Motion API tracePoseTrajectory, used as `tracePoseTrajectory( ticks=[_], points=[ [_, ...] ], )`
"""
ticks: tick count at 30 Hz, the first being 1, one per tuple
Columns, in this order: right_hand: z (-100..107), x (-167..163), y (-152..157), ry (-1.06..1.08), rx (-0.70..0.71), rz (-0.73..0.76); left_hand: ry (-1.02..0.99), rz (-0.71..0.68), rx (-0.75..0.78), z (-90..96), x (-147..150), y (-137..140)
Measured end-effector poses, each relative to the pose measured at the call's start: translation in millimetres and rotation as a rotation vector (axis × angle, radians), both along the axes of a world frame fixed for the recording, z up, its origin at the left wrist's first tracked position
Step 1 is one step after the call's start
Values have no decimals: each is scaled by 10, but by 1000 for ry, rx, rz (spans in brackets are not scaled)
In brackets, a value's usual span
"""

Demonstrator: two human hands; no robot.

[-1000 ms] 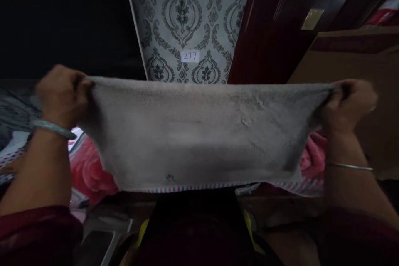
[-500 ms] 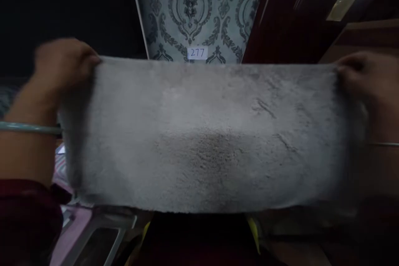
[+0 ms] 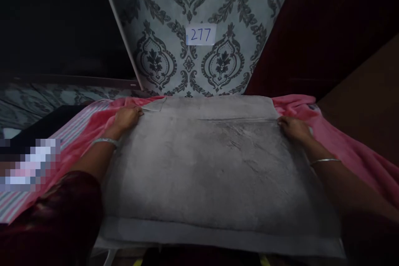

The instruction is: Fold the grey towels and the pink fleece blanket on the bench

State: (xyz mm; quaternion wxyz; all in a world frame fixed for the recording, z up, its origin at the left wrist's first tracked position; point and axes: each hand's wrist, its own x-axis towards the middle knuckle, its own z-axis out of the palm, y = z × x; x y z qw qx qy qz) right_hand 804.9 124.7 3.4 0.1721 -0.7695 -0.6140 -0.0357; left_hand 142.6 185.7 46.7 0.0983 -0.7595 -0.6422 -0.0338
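Note:
A grey, plush towel point(image 3: 199, 166) is spread out in front of me, nearly flat, with creases on its right half. My left hand point(image 3: 127, 118) is closed on its far left corner. On the opposite side, my right hand point(image 3: 294, 128) pinches the far right corner. Beyond the towel's far edge shows a strip of light grey cloth point(image 3: 218, 106), with a small flap folded over at its left. A paler grey band of cloth point(image 3: 187, 232) sticks out under the near edge.
A pink blanket point(image 3: 336, 141) with a striped side point(image 3: 76, 126) lies under the grey cloths. Behind it rises a patterned wall with a paper label point(image 3: 201, 34) reading 277. A dark screen point(image 3: 62, 25) stands left, a dark red panel point(image 3: 299, 45) right.
Both hands have moved down and closer together, lowering the towel from where it hung stretched in the air onto the surface. The pink blanket and grey cloth beneath have come into view.

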Motion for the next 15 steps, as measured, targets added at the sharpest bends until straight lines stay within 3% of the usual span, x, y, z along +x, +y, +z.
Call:
tracePoseTrajectory(
  ticks=[4,7,11,15],
  points=[
    [1,109,153,-25,51,17,34,-7,65,48,-73,105],
    [-121,-10,139,-76,-29,-1,-78,68,-4,-53,-53,122],
    [-257,-52,-111,-94,-93,-58,-222,163,-82,-222,-143,-11],
    [-271,164,-503,77,-128,-231,-331,241,-63,-253,-369,-294]
  ],
)
